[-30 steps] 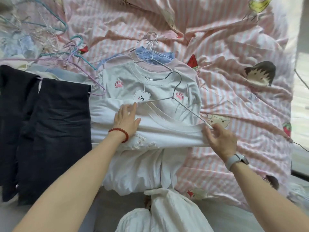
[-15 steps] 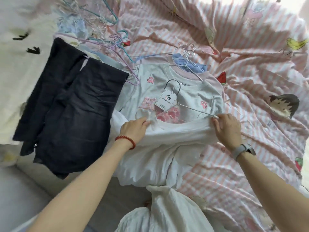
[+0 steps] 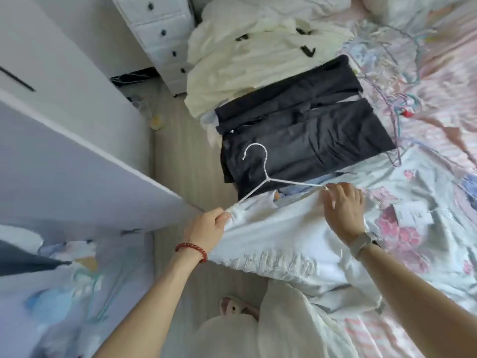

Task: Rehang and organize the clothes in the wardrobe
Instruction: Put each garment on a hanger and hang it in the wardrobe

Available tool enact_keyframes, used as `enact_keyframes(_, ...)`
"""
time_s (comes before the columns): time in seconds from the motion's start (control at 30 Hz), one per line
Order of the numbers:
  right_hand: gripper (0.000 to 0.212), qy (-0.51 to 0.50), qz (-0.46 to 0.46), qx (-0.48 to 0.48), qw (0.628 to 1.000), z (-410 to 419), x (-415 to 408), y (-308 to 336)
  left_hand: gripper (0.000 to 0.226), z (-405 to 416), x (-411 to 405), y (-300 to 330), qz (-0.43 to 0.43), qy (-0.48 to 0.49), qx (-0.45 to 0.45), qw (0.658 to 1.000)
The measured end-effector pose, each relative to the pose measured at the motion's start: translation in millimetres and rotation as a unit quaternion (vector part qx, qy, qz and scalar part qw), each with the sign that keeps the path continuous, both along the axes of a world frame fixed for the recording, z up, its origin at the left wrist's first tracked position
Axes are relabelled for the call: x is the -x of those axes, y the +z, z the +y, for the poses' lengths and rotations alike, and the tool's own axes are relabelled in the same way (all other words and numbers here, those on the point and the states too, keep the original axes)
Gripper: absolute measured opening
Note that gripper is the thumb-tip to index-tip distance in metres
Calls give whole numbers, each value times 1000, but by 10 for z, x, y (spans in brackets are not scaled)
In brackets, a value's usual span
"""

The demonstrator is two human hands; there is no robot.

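We see white garment at centre frame, threaded on white wire hanger, hook toward 12 o'clock over dark trousers. Left hand at 9 o'clock pinches shoulder cloth over hanger arm. Right hand at 3 o'clock, fingers curled round other shoulder. Wardrobe door at 9. Risk, we judge: neckline slips off hanger arm if pull uneven; hook may snag trousers when lifted.

I see two bare forearms with no sleeves reaching them. My left hand has a bracelet of round red beads at the wrist. My right hand has a watch on a pale grey band, dark case at the wrist's right edge.
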State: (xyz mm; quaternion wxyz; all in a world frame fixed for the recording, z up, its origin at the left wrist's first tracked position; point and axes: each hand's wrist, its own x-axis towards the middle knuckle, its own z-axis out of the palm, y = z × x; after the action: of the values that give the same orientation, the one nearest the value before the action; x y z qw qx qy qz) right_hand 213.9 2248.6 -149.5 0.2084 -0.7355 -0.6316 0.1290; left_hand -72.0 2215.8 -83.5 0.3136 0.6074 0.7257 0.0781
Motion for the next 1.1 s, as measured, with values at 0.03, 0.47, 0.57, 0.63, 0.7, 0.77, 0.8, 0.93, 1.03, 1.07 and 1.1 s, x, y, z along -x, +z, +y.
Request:
enact_keyframes(0.03,49,31,4,3,1000,22,259,59,38,-140,247,28,12,36,-6,999)
enact_keyframes(0.47,60,556,8,72,828,-726,3367,571,15,-2713,2642,166,191,475,-195,837)
enact_keyframes(0.57,57,629,18,33,776,-966,3870,721,14,-3128,2953,204,236,521,-228,788)
enact_keyframes(0.63,56,670,21,21,742,-1126,4184,866,18,-3360,3185,262,264,552,-239,754)
enact_keyframes(0.7,49,700,23,-34,713,-1260,4518,1065,24,-3553,3446,378,294,560,-262,729)
enact_keyframes(0.77,37,725,20,-117,678,-1366,4875,1308,24,-3700,3698,544,295,590,-273,700)
enact_keyframes(0.8,35,737,21,-144,660,-1417,5056,1426,21,-3771,3823,627,293,604,-276,688)
enact_keyframes(0.93,54,748,63,-239,616,-1608,5718,1842,19,-4014,4254,919,306,627,-291,654)
enact_keyframes(1.03,58,736,101,-282,607,-1729,6177,2094,32,-4132,4482,1146,296,650,-318,623)
enact_keyframes(1.07,56,733,104,-284,609,-1770,6327,2146,39,-4145,4519,1247,303,646,-341,612)
enact_keyframes(1.1,51,731,102,-281,613,-1809,6472,2194,45,-4138,4538,1370,314,638,-367,600)
